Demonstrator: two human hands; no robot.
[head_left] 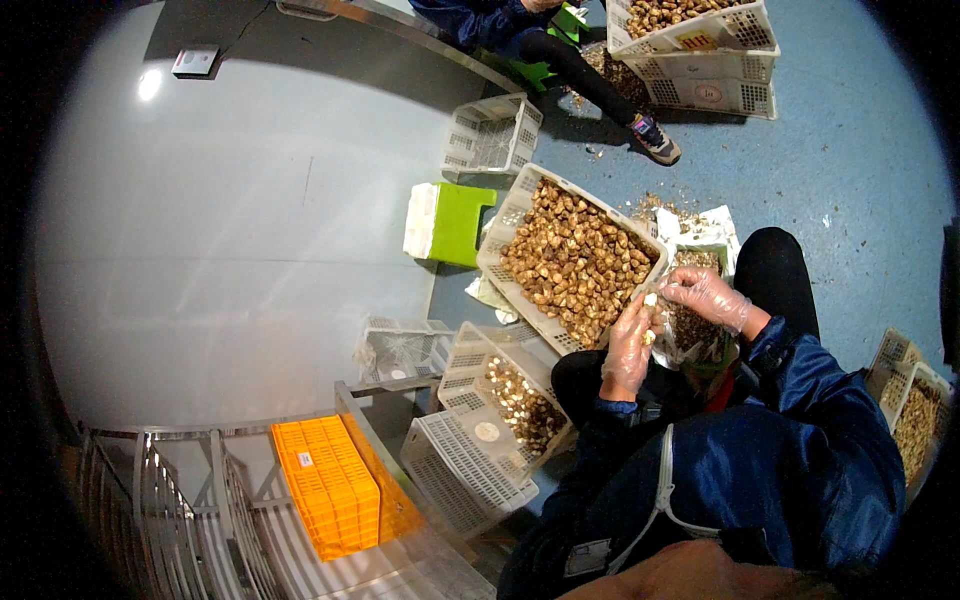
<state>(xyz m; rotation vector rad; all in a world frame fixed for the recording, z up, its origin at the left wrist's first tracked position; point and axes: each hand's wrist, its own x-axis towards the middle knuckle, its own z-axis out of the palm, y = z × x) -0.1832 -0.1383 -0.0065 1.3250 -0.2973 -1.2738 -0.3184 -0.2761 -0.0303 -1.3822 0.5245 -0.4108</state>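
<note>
Both my hands wear clear plastic gloves and meet over the right edge of a white slatted crate (505, 225) full of small brown, bulb-shaped mushrooms (575, 255). My left hand (627, 350) is closed around a mushroom whose pale part (650, 300) shows at the fingertips. Close by, my right hand (708, 298) has its fingers pinched together at that mushroom; what they grip, if anything, is too small to make out. Beneath the hands, between my knees, stands a container lined with a white plastic bag (722, 222), holding dark brown scraps (700, 330).
By my left leg, a white crate (465, 375) holds paler trimmed pieces. An orange crate (325, 485) rests on a metal rack. A green stool (460, 225) stands by the wall. Another person's leg (585, 75) reaches beside stacked crates (690, 75). Another crate (890, 360) stands right.
</note>
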